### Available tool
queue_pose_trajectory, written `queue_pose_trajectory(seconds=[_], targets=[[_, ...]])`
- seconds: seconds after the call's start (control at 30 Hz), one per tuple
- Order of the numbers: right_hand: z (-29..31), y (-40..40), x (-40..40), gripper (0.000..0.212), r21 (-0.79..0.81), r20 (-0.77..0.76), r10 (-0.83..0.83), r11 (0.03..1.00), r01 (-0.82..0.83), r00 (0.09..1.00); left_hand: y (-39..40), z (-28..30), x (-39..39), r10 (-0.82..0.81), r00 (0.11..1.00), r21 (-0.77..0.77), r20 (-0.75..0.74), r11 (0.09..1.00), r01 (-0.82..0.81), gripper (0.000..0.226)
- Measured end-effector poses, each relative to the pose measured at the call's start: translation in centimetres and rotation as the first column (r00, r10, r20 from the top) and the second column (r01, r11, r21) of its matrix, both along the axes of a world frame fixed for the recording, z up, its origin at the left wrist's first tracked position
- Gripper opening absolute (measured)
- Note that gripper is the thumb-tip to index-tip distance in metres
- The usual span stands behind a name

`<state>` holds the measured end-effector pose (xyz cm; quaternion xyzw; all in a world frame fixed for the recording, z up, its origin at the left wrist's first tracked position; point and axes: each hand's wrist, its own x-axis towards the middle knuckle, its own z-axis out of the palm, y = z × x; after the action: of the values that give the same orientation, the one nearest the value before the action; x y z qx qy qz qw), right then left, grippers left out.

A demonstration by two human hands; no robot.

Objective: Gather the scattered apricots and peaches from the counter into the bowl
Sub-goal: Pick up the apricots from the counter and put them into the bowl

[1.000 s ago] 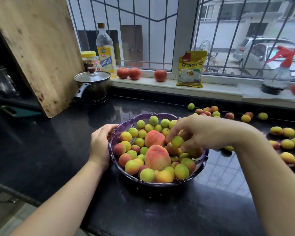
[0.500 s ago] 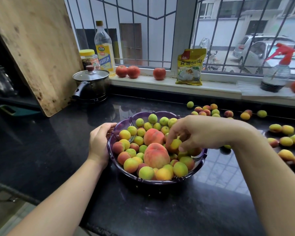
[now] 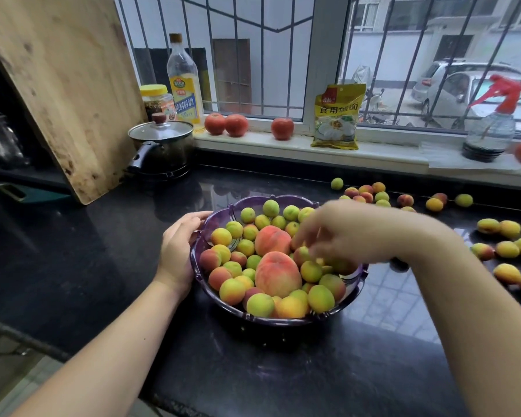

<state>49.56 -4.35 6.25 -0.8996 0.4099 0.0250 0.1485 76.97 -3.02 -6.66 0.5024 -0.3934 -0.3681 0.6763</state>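
The black tabletop (image 3: 97,254) carries everything here, and the purple bowl (image 3: 223,212) sits at its middle, already heaped with small apricots around two peaches (image 3: 277,273).

The loose fruit all lies to the right of the bowl. One cluster (image 3: 370,194) sits behind it, near the back edge under the sill, with a few more strung out further right. A second scatter (image 3: 507,249) lies at the far right. None shows to the left of the bowl.

The left hand (image 3: 178,251) is cupped against the bowl's left rim, fingers curled on the wall, steadying it. It lies on the wrong side for any of the loose fruit.

The right hand (image 3: 343,236) hangs low over the right half of the bowl, palm down. It is smeared by motion, so I cannot tell whether its fingers (image 3: 301,239) are spread or pinched on an apricot; they point left and down into the pile.

In my judgement the next reach belongs to the right hand. The nearest loose apricots lie behind and to the right of its knuckles, so the hand would have to swing away from the bowl, rightward and back. The apricots are near-round, so their long axis should matter little to the pick.
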Motion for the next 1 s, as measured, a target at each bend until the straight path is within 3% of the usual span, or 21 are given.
queue_pose_trajectory(seconds=[0.07,0.13,0.23,0.33,0.43,0.5,0.63,0.7,0.77,0.8,0.83,0.9,1.0], targets=[[0.8,-1.2,-1.7,0.023,-0.027,0.276,-0.136,0.988,0.149,0.951,0.0,0.1,0.2,-0.087,0.996,0.011,0.006,0.996,0.087,0.041],[0.5,-3.0,-3.6,0.021,-0.055,0.491,-0.278,0.936,0.348,0.826,0.0,0.1,0.4,-0.140,0.990,0.022,0.019,0.990,0.140,0.050],[-1.9,-5.2,-5.1,0.020,0.050,0.484,-0.511,0.827,0.560,0.711,0.3,0.4,0.4,-0.105,0.994,0.030,0.029,0.994,0.105,0.052],[-3.8,-5.6,-4.4,0.022,0.206,0.370,-0.572,0.819,0.536,0.732,1.0,0.6,0.3,-0.032,0.999,0.040,0.038,0.999,0.030,0.050],[-3.6,-5.1,-3.1,0.024,0.130,0.309,-0.494,0.869,0.478,0.813,2.0,1.2,1.2,0.015,0.998,0.050,0.068,0.999,-0.018,0.046],[-3.8,-4.6,-2.1,0.025,0.157,0.325,-0.468,0.884,0.441,0.822,2.7,1.6,2.6,0.044,0.992,0.060,0.120,0.997,-0.052,0.044],[-5.3,-3.9,0.7,0.030,0.433,0.434,-0.445,0.866,0.252,0.783,4.2,2.0,6.6,0.118,0.984,0.088,0.133,0.988,-0.130,0.047],[-5.3,-4.4,0.5,0.031,0.507,0.518,-0.561,0.809,0.296,0.646,4.8,1.8,8.2,0.153,0.983,0.089,0.104,0.983,-0.163,0.044],[-4.8,-5.9,-1.5,0.025,0.537,0.590,-0.694,0.719,0.441,0.412,5.3,1.1,8.8,0.192,0.978,0.088,0.087,0.976,-0.199,0.040],[-4.9,-6.7,-2.6,0.023,0.423,0.600,-0.690,0.702,0.573,0.404,5.5,0.8,8.8,0.208,0.975,0.081,0.073,0.973,-0.214,0.037],[-5.3,-7.4,-3.4,0.024,0.229,0.567,-0.668,0.690,0.687,0.482,5.8,0.6,8.5,0.214,0.976,0.080,0.052,0.973,-0.217,0.034],[-6.1,-8.1,-2.7,0.034,-0.013,0.474,-0.627,0.697,0.717,0.617,5.9,0.2,7.9,0.192,0.981,0.078,-0.005,0.978,-0.191,0.033],[-7.6,-9.4,2.3,0.043,-0.119,0.342,-0.508,0.811,0.573,0.790,5.7,-0.1,8.1,0.149,0.988,0.080,-0.046,0.986,-0.145,0.037]])
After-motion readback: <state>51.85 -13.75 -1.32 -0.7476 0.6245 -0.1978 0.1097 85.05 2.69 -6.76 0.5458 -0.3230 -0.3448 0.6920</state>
